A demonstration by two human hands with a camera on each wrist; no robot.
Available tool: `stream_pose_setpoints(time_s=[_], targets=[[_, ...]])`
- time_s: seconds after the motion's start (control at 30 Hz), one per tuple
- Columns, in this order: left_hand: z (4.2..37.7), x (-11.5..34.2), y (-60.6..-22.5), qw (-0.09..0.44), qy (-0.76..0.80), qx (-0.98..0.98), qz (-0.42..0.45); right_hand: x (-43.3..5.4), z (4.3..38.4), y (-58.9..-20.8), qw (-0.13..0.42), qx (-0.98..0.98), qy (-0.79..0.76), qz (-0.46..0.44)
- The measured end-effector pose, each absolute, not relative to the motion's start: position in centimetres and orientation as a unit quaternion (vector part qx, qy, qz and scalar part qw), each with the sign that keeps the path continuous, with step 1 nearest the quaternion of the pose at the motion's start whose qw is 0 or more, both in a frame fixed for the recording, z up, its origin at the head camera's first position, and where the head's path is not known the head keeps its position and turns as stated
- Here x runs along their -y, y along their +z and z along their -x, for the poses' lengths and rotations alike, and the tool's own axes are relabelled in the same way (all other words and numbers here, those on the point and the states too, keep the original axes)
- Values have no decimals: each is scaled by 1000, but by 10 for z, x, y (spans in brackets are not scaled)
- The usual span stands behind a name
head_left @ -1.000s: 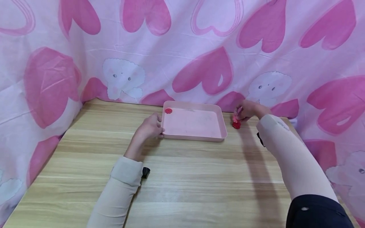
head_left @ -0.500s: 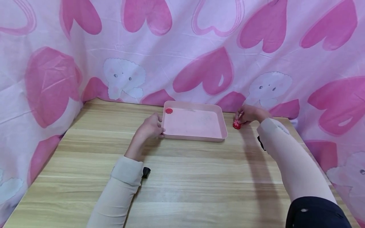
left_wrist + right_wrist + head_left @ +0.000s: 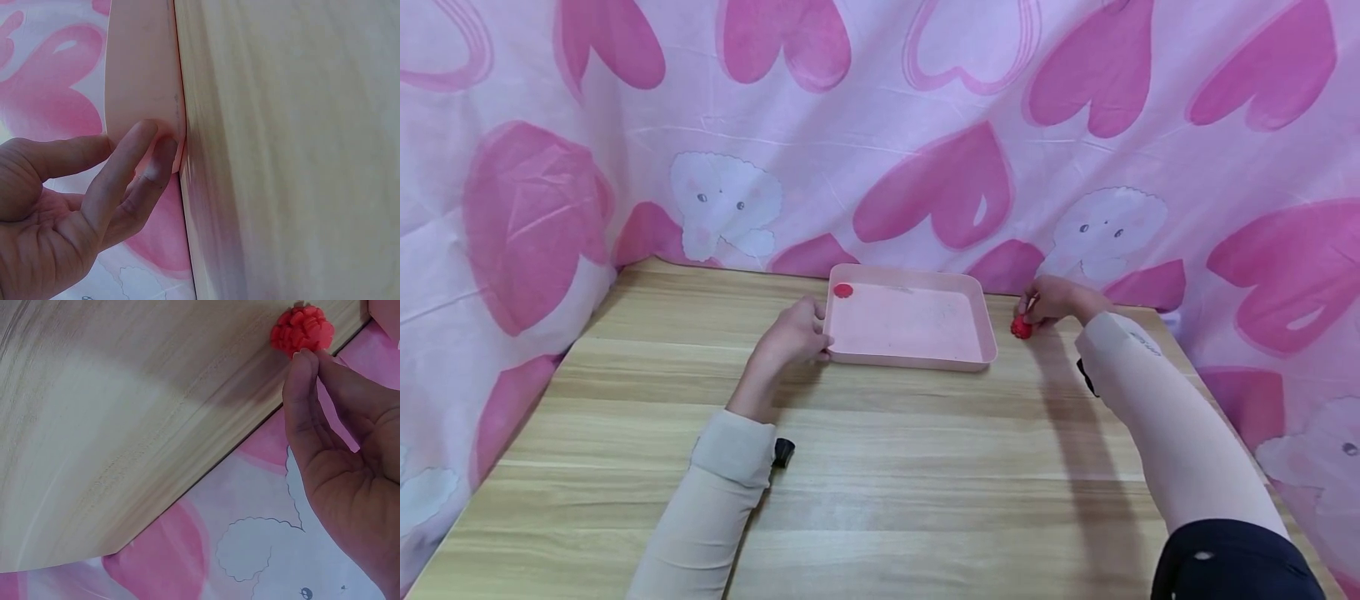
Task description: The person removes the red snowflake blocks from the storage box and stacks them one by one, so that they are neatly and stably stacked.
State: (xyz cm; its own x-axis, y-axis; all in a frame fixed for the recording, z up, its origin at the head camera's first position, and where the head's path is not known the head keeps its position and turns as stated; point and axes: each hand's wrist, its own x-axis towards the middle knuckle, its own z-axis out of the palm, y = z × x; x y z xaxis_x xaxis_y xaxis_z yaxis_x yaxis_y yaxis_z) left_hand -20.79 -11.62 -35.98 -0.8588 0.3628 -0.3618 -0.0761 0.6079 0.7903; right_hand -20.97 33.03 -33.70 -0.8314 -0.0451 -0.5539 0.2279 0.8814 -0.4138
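My left hand (image 3: 793, 333) is at the near left corner of a shallow pink tray (image 3: 913, 363). In the left wrist view, my thumb meets the tray's rim while bent fingers (image 3: 125, 165) hold the outer wall at the corner. At the right, my right hand (image 3: 1052, 298) pinches a small red flower-shaped piece (image 3: 304, 329) between thumb and fingertips. This piece has layered petals and sits low over the tabletop, to the right of the tray. Inside the tray, a flat red scalloped piece (image 3: 843, 291) lies in the far left corner.
The wooden table (image 3: 880, 483) runs back to a pink curtain (image 3: 820, 158) printed with hearts and white animals. That curtain hangs behind and along both sides. In the right wrist view, the tray's corner (image 3: 384, 314) shows at the upper right.
The right hand has lowered slightly. A pink piece that showed above the red one no longer stands out, and the red flower-shaped piece shows at its fingertips. The left hand and tray stayed put.
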Motion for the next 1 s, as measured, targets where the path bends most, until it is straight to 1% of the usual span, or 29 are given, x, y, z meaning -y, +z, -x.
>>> stream_pose_setpoints(time_s=[0.2, 0.5, 0.67, 0.8, 1.0], targets=[[208, 117, -359, 243, 439, -861, -86, -325, 210, -332, 269, -929, -252, -43], [207, 118, -361, 245, 444, -857, -92, -312, 215, -323, 253, -937, -239, -18], [207, 118, -360, 242, 439, -861, -86, -295, 223, -316, 235, -940, -247, -1], [207, 117, -359, 245, 437, -862, -79, -275, 229, -310, 219, -949, -225, 18], [207, 117, -359, 248, 439, -860, -80, -246, 242, -305, 224, -952, -208, 29]])
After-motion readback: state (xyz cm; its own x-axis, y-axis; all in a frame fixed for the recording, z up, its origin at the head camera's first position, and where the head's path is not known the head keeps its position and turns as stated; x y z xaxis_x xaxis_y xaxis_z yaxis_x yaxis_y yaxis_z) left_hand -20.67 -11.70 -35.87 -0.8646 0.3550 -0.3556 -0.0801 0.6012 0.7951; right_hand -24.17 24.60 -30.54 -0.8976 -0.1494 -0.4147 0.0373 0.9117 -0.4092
